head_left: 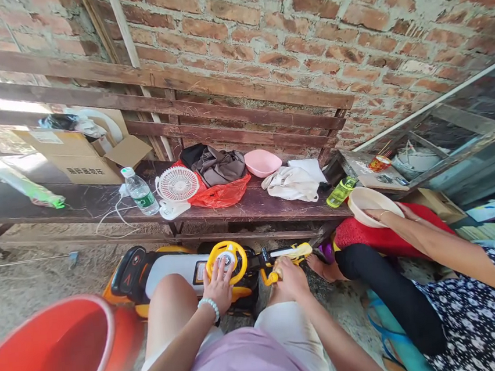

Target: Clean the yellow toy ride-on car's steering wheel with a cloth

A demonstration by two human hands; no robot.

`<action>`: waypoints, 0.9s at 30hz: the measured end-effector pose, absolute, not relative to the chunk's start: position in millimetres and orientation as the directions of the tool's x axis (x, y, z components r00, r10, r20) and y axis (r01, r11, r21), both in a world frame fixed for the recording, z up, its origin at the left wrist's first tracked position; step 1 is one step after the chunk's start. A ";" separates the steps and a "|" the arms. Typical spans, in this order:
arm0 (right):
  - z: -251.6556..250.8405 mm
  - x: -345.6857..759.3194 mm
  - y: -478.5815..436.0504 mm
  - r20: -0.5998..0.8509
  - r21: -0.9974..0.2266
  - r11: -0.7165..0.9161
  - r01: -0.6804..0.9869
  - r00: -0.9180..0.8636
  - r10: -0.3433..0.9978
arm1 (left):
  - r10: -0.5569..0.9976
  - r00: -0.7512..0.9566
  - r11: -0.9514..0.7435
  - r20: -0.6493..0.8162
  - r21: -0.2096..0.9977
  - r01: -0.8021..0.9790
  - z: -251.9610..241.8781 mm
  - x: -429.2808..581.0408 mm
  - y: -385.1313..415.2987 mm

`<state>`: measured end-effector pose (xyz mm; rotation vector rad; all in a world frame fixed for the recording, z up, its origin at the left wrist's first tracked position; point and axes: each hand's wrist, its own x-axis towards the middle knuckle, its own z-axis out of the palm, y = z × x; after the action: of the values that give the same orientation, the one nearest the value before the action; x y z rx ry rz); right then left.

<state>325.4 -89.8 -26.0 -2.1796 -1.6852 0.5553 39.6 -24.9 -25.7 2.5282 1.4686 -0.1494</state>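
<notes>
My left hand (219,284) lies over the yellow steering wheel (242,267) of a ride-on toy car (164,273), its fingers spread on the hub. My right hand (290,276) is closed around a yellow crank-like handle (273,277). That handle belongs to a black and yellow device with a pale bar (282,252), in front of my right knee. What the device is, I cannot make out, and my fingers hide part of it. The toy car stands crosswise before my knees, with a grey seat and an orange and black end at left.
A red bucket (109,339) stands at lower left. Along the brick wall, a wooden bench (250,210) bears a cardboard box (83,160), water bottle (140,191), white fan (177,185), clothes and a pink basin (263,162). At right, another person's hands hold a cream basin (365,200).
</notes>
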 end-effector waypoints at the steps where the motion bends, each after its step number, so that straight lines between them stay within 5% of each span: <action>1: -24.0 322.4 -92.1 -0.125 -0.445 -0.201 0.873 0.161 0.979 | 0.847 0.496 -0.478 -0.191 0.134 0.868 -26.4 39.4 -24.9; 8: -20.2 328.6 -95.1 -0.137 -0.360 -0.200 0.911 0.160 0.977 | 0.834 0.519 -0.496 -0.187 0.154 0.854 -28.2 35.6 -23.0; 16: -29.5 370.9 -98.8 -0.003 -0.378 -0.341 0.861 0.367 0.930 | 0.841 0.509 -0.489 -0.185 0.146 0.860 -29.6 35.3 -22.7; 27: -48.5 358.4 -89.5 -0.025 -0.403 -0.389 0.828 0.415 0.910 | 0.856 0.493 -0.481 -0.156 0.106 0.870 -34.9 35.5 -23.9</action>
<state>358.4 -89.5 -48.5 -2.3462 -1.5006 0.3466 35.5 -23.9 -34.9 2.5629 1.4966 -0.1219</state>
